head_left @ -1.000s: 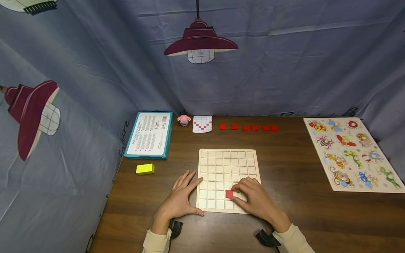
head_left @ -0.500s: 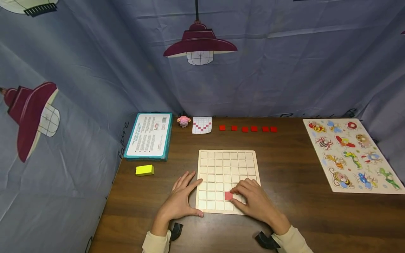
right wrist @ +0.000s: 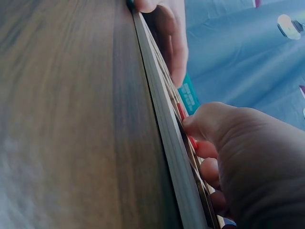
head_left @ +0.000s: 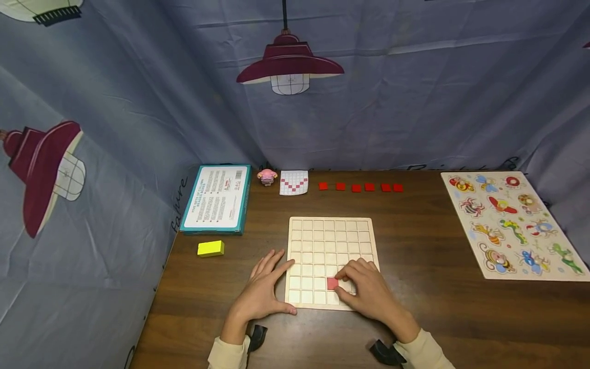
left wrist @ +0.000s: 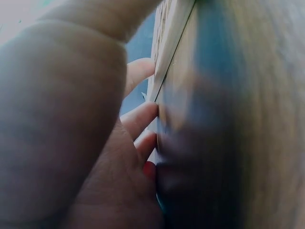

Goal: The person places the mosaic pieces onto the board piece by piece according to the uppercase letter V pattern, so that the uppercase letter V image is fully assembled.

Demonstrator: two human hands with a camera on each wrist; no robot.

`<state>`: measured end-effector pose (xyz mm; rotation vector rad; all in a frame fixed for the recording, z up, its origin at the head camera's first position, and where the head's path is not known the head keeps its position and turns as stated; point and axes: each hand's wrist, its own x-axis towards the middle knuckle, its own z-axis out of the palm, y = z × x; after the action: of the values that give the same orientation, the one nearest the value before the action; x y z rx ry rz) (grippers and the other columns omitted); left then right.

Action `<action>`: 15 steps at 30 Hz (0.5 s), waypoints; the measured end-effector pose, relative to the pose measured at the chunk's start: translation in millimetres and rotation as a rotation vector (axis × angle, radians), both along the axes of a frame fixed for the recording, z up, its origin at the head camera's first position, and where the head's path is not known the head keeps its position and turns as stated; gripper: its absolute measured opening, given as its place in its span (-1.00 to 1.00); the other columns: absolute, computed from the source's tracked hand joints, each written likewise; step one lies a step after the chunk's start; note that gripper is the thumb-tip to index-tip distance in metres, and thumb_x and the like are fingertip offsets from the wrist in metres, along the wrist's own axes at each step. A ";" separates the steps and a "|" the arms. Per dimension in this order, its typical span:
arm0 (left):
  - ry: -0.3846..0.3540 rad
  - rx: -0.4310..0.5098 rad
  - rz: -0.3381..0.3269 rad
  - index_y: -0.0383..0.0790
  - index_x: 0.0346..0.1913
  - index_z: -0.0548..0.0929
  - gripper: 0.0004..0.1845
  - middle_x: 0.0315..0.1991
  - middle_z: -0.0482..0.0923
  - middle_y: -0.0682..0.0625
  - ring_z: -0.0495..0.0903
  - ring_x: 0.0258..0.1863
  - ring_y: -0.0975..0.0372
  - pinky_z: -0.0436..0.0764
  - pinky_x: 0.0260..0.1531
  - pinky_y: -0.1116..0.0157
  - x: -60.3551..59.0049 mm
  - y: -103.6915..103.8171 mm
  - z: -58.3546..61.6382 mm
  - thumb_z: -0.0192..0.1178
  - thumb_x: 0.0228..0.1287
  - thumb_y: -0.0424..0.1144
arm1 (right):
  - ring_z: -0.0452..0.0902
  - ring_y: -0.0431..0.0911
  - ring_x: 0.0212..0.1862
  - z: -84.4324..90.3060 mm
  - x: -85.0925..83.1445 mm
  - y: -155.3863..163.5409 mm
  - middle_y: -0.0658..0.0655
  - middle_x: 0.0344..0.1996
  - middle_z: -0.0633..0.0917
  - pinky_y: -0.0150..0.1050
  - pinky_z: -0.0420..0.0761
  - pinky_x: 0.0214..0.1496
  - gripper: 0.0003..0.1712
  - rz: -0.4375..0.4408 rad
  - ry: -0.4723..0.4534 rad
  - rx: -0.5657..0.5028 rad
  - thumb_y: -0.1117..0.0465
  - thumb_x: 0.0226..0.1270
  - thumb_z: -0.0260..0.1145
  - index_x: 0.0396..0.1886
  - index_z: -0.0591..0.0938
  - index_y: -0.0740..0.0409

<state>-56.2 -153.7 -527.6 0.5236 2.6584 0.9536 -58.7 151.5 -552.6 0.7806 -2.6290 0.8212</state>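
Your right hand (head_left: 369,294) has fingers curled on one red tile (head_left: 333,283), seating it in a cell low in the grid board (head_left: 329,225), lower centre of frame. Your left hand (head_left: 262,287) lies flat, fingers straight against the board's left edge. One tile is on the board; six spare red tiles (head_left: 360,187) wait above, so you're likely just starting.

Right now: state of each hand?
Left hand: open, fingers straight, resting against the left edge of the wooden grid board.
Right hand: fingers curled, holding the red tile on the board.
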 end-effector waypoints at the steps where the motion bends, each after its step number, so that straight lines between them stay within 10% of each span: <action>1: 0.002 -0.002 -0.001 0.12 0.53 0.35 0.23 0.66 0.01 0.02 -0.11 0.67 -0.04 -0.03 0.53 -0.29 0.0 0.5 -0.2 0.66 -0.36 0.26 | 0.35 -0.34 -0.30 0.2 0.2 -0.2 -0.26 -0.43 0.56 -0.35 0.30 -0.21 -0.76 -0.003 -0.003 -0.006 0.07 0.00 0.56 -0.34 0.67 -0.17; 11: -0.019 -0.005 0.022 0.11 0.52 0.35 0.22 0.66 0.02 0.02 -0.13 0.67 -0.03 -0.06 0.55 -0.25 -0.8 5.0 1.4 0.68 -0.35 0.22 | 0.39 -0.35 -0.27 5.8 -2.2 3.8 -0.25 -0.42 0.57 -0.32 0.41 -0.16 -0.73 0.014 -0.069 -0.006 -0.02 0.07 0.59 -0.29 0.67 -0.18; 15: -0.018 -0.009 0.026 0.11 0.51 0.36 0.21 0.66 0.02 0.00 -0.12 0.66 -0.04 -0.06 0.55 -0.25 0.1 5.2 -0.2 0.68 -0.36 0.23 | 0.47 -0.29 -0.29 4.6 -11.7 23.6 -0.17 -0.35 0.64 -0.37 0.48 -0.21 -0.69 0.053 -0.178 -0.220 0.13 0.08 0.63 -0.19 0.72 -0.09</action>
<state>-56.0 -148.5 -527.9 0.4772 2.6580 0.9493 -70.4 175.0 -548.0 0.7511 -2.6165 1.2221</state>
